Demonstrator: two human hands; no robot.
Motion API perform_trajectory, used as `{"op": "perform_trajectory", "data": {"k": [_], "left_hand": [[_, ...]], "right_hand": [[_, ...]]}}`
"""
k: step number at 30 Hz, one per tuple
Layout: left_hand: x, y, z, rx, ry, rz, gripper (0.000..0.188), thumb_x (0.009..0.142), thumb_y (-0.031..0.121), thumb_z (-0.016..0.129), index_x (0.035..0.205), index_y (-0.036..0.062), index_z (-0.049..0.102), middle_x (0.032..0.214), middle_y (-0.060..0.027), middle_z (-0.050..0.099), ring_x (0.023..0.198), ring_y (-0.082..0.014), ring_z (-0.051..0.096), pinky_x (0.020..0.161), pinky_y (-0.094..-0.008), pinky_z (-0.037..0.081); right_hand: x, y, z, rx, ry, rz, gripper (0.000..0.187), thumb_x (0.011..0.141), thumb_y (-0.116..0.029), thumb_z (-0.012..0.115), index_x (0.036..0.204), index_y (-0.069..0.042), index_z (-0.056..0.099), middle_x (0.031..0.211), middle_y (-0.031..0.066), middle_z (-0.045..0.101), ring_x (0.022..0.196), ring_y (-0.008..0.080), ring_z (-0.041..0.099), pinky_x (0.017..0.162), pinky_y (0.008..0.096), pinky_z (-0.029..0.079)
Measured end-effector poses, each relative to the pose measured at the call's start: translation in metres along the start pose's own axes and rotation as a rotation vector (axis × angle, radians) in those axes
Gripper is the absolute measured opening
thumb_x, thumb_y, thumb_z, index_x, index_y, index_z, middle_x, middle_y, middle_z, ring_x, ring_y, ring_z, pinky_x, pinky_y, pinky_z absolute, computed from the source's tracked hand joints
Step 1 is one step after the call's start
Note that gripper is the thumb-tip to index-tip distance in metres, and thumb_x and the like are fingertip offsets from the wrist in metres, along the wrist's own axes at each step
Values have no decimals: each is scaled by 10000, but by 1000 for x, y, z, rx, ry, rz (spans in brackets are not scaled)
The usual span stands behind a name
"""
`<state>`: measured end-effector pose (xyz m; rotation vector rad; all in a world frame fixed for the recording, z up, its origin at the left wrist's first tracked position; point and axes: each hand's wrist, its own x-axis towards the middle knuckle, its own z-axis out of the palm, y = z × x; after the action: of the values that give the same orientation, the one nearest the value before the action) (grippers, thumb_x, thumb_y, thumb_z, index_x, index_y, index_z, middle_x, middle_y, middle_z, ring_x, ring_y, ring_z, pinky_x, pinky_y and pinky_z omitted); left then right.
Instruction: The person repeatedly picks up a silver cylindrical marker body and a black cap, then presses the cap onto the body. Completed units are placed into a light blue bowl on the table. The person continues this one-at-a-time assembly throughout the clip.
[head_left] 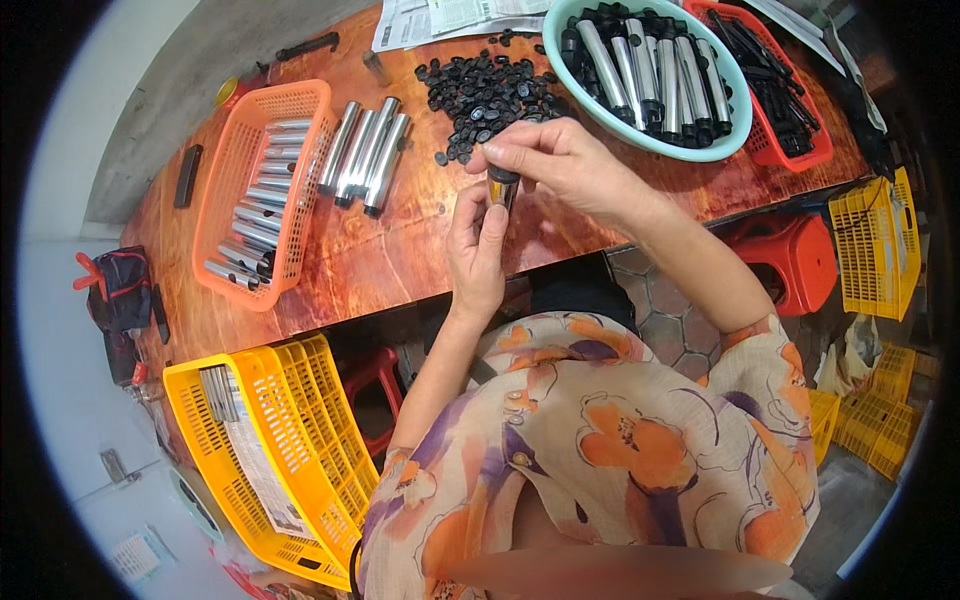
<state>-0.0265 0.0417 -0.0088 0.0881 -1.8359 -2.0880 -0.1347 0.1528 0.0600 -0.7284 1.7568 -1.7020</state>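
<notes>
In the head view, my left hand (475, 250) grips a shiny tube (500, 194) over the tabletop (430, 235), while my right hand (580, 165) pinches at its black cap (503, 175). This one seems partway done. Black-ended tubes (643, 70) already fill the blue basin (690, 153); loose black pieces (490, 95) and tubes in the orange basket (314, 165) look left.

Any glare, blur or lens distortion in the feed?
All in the head view: the lower-left yellow crate bows fisheye-style, corners go black; loose metal tubes carry bright highlights; a blurred patch sits near the lower edge; left hand and right hand look fairly sharp.
</notes>
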Motion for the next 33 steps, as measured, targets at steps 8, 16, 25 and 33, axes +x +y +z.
{"op": "perform_trajectory", "data": {"k": [8, 16, 25, 33], "left_hand": [[-5, 3, -1, -165, 35, -103, 289, 981, 266, 446, 1148, 37, 498, 954, -14, 536, 840, -83, 497, 776, -240, 419], [2, 8, -1, -604, 80, -194, 405, 988, 357, 415, 1226, 34, 467, 1077, -77, 552, 971, -173, 538, 874, -323, 446], [35, 58, -51, 108, -89, -3, 539, 951, 430, 369, 1283, 15, 455, 1195, -131, 550, 1182, -232, 485, 1032, -363, 315], [-1, 99, -41, 369, -655, 275, 557, 820, 479, 561, 1050, -24, 621, 1066, -177, 586, 1033, -342, 549, 928, -435, 403]], "right_hand": [[-11, 18, 14, 215, 153, -9, 364, 935, -329, 543, 1158, -51, 613, 947, 2, 606, 695, 56, 529, 612, 212, 446], [-58, 67, 47, -233, 40, 53, 397, 868, -166, 638, 1163, 25, 455, 745, 92, 500, 657, 176, 489, 580, 341, 406], [-71, 67, 30, -652, 160, -366, 418, 802, -74, 642, 1182, -26, 474, 912, 148, 555, 799, 323, 590, 673, 400, 483], [-98, 32, 22, -542, -158, -440, 376, 741, -274, 766, 982, -27, 616, 683, 97, 599, 576, 293, 604, 525, 365, 475]]}}
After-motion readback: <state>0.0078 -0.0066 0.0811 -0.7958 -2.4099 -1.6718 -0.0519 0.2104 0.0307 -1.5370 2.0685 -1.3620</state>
